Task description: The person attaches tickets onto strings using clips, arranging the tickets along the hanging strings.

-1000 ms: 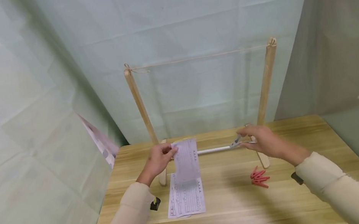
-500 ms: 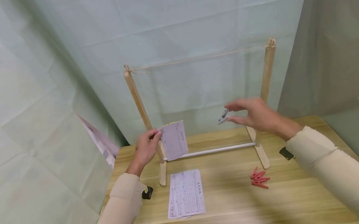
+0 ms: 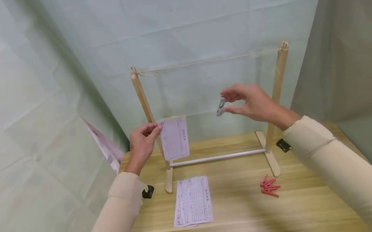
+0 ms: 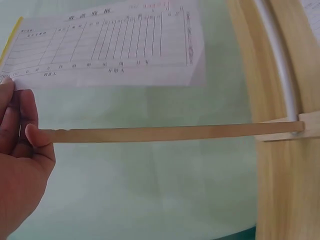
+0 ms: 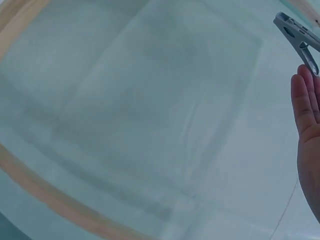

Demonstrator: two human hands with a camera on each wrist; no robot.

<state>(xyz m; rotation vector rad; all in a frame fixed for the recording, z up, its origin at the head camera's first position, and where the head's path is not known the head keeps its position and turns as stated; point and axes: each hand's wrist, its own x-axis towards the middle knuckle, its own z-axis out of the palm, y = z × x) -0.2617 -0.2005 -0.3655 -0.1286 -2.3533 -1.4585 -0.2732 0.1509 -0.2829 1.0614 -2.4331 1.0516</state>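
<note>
Grey metal clip (image 3: 220, 107) is pinched in the fingers of my right hand (image 3: 254, 102), raised in front of the wooden frame, under the string (image 3: 210, 60). My left hand (image 3: 141, 144) pinches the slip (image 3: 175, 137) by its upper left corner, so it hangs long axis down. The clip is to the right of the slip, slightly higher, well apart.

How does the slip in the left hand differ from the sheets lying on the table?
The slip hangs upright in the air, pinched at its upper edge by the left hand; the sheets lie flat on the table, untouched. The slip looks like a single piece, while the sheets form a small stack with offset edges. The slip sits beside the rack's left post; the sheets lie in front of the rack. Both are pale printed forms with ruled columns.
</note>
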